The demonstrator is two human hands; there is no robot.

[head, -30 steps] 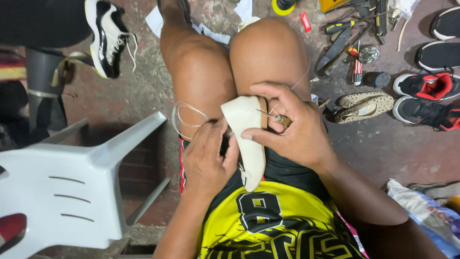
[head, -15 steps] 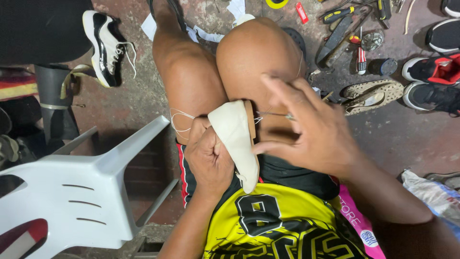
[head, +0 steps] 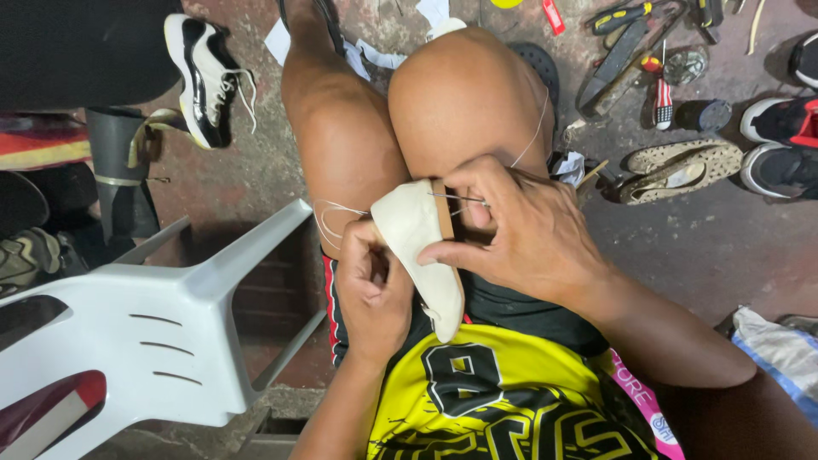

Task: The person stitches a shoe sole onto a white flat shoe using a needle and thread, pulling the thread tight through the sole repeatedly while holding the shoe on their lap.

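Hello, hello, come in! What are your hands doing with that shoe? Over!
Left hand gripping the cream shoe on the lap. Right hand pinching a needle at the sole edge, thread trailing over the knee. Nothing blocking.

A white plastic chair (head: 162,332) stands at the left. A black-and-white sneaker (head: 204,77) lies on the floor (head: 707,247); tools (head: 630,51) and beige flat shoes (head: 682,166) lie at upper right.
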